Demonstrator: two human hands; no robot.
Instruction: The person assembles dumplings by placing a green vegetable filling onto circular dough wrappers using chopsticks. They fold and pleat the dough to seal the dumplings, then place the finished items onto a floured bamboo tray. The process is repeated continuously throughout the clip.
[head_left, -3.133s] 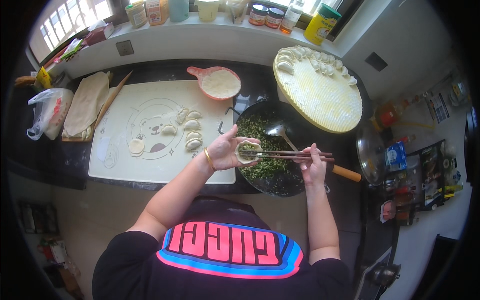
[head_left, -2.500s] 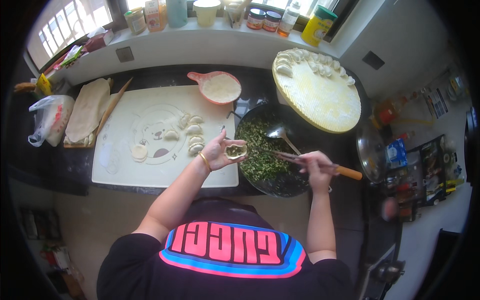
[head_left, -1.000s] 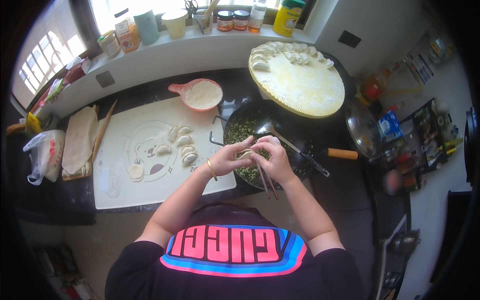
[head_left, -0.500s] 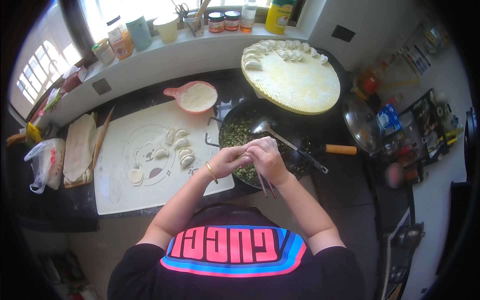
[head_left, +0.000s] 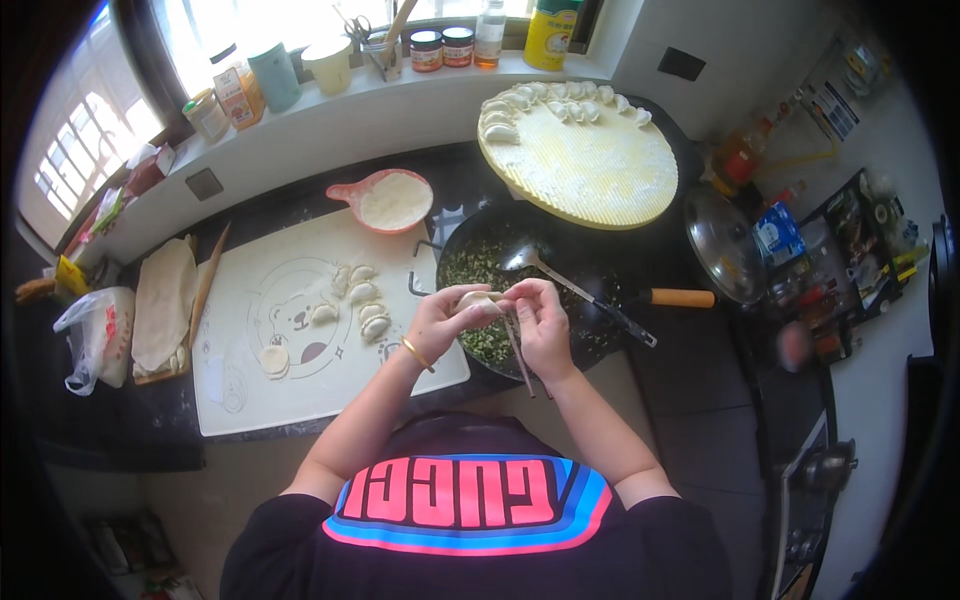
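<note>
Above the near side of a black wok (head_left: 585,262), my left hand (head_left: 440,328) cradles a pale half-folded dumpling (head_left: 482,301). Fingers of my right hand (head_left: 543,332) pinch the dumpling's right end. A pair of chopsticks (head_left: 522,362) is also tucked in my right hand, tips pointing down toward me. Chopped green filling (head_left: 478,265) lies in the wok with a metal spoon (head_left: 522,258) resting in it. On the white mat (head_left: 240,405) to the left are several shaped dumplings (head_left: 363,292) and one flat round wrapper (head_left: 275,362).
Behind the wok stands a round ridged tray (head_left: 590,175) with dumplings along its far edge. A pink scoop (head_left: 342,191) holds flour. Dough sheets (head_left: 163,310), a rolling pin (head_left: 207,285) and a plastic bag (head_left: 92,335) lie left. A pan lid (head_left: 722,245) leans right.
My hands have drawn slightly apart, and the right hand has turned so the dumpling between them now shows. The chopsticks remain in my right hand.
</note>
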